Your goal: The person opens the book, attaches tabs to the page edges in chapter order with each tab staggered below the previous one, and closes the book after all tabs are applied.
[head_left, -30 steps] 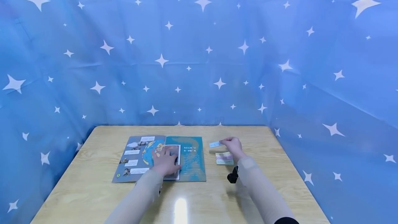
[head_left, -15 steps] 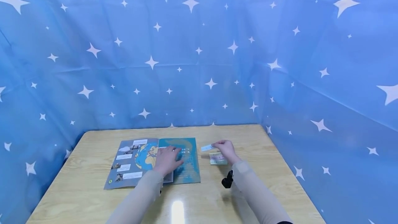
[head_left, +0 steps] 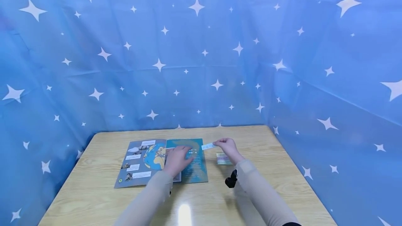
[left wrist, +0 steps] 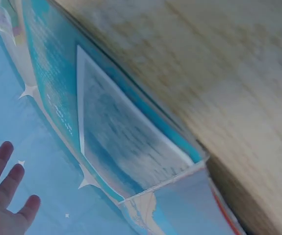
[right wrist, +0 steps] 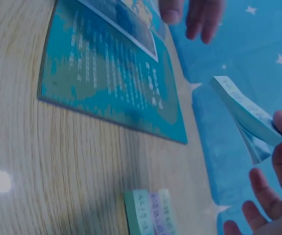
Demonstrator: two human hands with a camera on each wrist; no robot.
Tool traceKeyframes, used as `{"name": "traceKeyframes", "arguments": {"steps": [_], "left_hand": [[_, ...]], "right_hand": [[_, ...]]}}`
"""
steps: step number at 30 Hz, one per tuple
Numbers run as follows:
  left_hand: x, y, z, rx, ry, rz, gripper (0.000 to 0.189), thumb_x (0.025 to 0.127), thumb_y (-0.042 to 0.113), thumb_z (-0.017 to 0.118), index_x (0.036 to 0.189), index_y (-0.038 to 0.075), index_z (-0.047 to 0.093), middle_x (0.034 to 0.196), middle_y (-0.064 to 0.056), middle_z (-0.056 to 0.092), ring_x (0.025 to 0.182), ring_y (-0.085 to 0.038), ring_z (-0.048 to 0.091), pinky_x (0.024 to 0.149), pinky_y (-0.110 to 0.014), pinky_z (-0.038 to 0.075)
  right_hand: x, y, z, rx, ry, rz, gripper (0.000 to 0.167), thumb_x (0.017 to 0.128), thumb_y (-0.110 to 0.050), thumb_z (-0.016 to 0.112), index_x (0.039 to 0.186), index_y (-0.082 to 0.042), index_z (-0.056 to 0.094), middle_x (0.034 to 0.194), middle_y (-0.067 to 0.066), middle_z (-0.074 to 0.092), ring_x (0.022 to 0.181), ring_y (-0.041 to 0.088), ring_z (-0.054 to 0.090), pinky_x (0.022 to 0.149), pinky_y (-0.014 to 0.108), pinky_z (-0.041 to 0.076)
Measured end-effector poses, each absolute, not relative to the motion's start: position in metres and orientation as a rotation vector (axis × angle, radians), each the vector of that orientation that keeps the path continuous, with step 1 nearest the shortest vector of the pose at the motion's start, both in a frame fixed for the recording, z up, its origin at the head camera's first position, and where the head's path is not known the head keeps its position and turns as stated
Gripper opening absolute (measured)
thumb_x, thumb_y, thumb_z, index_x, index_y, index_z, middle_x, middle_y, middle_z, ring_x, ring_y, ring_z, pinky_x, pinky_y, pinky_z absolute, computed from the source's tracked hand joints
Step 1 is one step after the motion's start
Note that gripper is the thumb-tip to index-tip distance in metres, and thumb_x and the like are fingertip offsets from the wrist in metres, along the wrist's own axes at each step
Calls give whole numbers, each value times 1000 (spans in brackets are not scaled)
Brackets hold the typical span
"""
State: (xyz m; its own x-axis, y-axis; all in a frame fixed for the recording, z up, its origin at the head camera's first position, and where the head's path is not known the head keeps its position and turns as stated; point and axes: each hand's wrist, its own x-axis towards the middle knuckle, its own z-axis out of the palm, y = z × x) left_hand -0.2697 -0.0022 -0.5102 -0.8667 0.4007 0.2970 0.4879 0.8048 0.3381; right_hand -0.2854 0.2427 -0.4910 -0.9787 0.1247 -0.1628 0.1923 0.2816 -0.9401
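My left hand (head_left: pixel 178 161) hovers over the right page of an open magazine (head_left: pixel 198 170), its fingers spread and holding nothing. In the left wrist view, a white-bordered picture (left wrist: pixel 121 132) lies on the teal page by the fold; in the head view my hand covers most of it. My right hand (head_left: pixel 228 149) pinches one end of a pale blue sticky-note pad (right wrist: pixel 246 107) between thumb and index finger. This pad hangs above the table beside the magazine's right edge, its sheets fanning apart. Below it lies a sticky-note set (right wrist: pixel 150 213) with green, purple and yellowish strips.
The wooden table (head_left: pixel 94 170) carries the magazine and the note set. Behind and at the sides hangs a blue star-patterned curtain (head_left: pixel 201 44). A black device (head_left: pixel 231 180) sits at my right wrist.
My left hand has lifted off the picture and shifted right over the teal page. My right hand has brought the blue sticky-note pad left, closer to the magazine. The head view has turned slightly.
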Motion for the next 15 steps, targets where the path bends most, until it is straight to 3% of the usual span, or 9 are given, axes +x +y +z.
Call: {"name": "traceKeyframes", "arguments": {"steps": [6, 15], "left_hand": [[-275, 1, -503, -730, -2666, -629, 43, 89, 35, 71, 127, 17, 63, 121, -3, 65, 113, -24, 59, 95, -48, 46], [-274, 2, -497, -748, -2642, -631, 43, 89, 38, 70, 125, 15, 64, 121, -2, 65, 116, -24, 57, 100, -50, 41]], "right_hand": [[-285, 233, -484, 277, 2469, -1824, 28, 89, -26, 69, 103, -3, 63, 109, 13, 60, 111, 31, 54, 101, 54, 39], [-283, 216, -478, 254, 2452, -1814, 34, 87, -31, 72, 106, -4, 65, 112, 12, 60, 114, 33, 53, 100, 54, 39]]}}
